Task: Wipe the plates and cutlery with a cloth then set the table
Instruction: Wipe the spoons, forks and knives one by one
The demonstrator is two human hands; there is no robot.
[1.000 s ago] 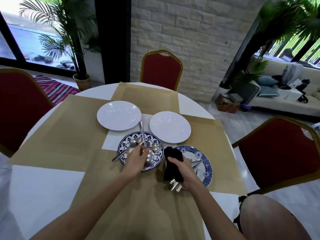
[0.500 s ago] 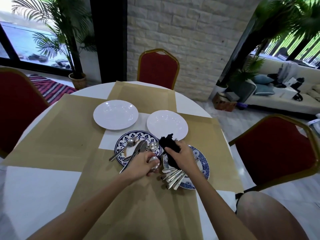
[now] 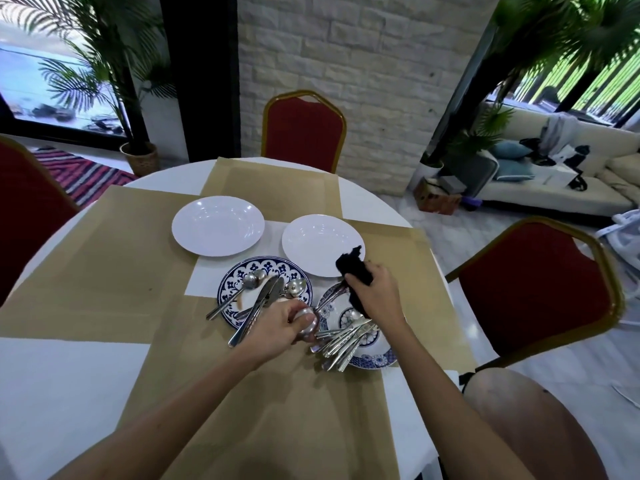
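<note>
Over right blue plate (image 3: 372, 358), R hand (image 3: 377, 299) fingers clamped on black cloth (image 3: 351, 268); L hand (image 3: 277, 323) fingers curled round spoon (image 3: 307, 329).

left hand (image 3: 282, 323): curled, gripping spoon (image 3: 307, 328) | right hand (image 3: 375, 294): curled, gripping cloth (image 3: 353, 268) | both forearms extended forward

Both the left hand (image 3: 277, 320) and the right hand (image 3: 377, 292) are bare. The fingers (image 3: 358, 281) are slim, and a short, rounded nail shows on the left thumb (image 3: 306, 317). Back from the fingers, the left forearm (image 3: 173, 410) and the right forearm (image 3: 450, 403) are bare all the way to the lower edge of the view. Behind the right fingers and off to their right is a bare, rounded knee (image 3: 526, 417) with a small dark mark (image 3: 545, 391) on its top. At the side of the knee nearer the fingers sits a scrap of black material (image 3: 465, 377); whether it is clothing or a strap cannot be told.
</note>
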